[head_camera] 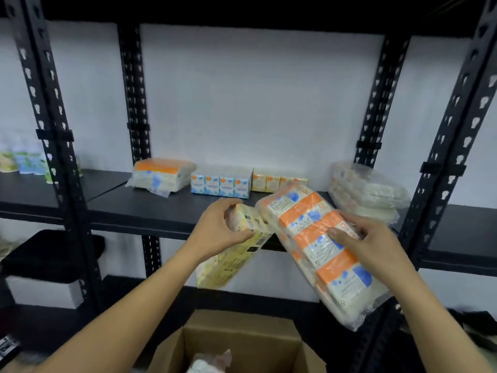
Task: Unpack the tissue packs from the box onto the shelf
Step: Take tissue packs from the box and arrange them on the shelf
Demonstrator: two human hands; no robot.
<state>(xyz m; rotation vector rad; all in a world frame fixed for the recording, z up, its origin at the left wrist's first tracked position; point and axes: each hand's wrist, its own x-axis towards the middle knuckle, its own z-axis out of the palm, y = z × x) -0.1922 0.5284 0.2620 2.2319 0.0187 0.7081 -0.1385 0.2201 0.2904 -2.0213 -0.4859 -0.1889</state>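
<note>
- Your right hand (368,246) grips a long plastic-wrapped multipack of orange-and-white tissue packs (317,249), thumb curled across its face, fingers behind it; the pack is tilted, its top end over the front edge of the black metal shelf (150,208) and its bottom end hanging below the shelf edge.
- Your left hand (223,227) is curled round the top of a yellow plastic-wrapped tissue multipack (234,254), which also slants down below the shelf edge, just beside the orange one.
- Neither pack is resting on the shelf yet, so you look to be mid-placement, with two packs carried at once.
- Already on the shelf: an orange-topped wrapped pack (162,175) at the left, a row of small blue-and-white tissue packs (220,184), a row of small yellow tissue packs (277,181) next to them, and a clear-wrapped stack of white packs (368,189) at the right.
- The open brown cardboard box (242,345) sits below your arms; something wrapped in plastic shows inside, so more unpacking probably remains.
- Next, I judge you need to lift both packs level and slide them onto the bare front strip of the shelf without pushing into the small rows behind.
- Set one down first; the slippery wrap could let a tilted pack slide.
</note>
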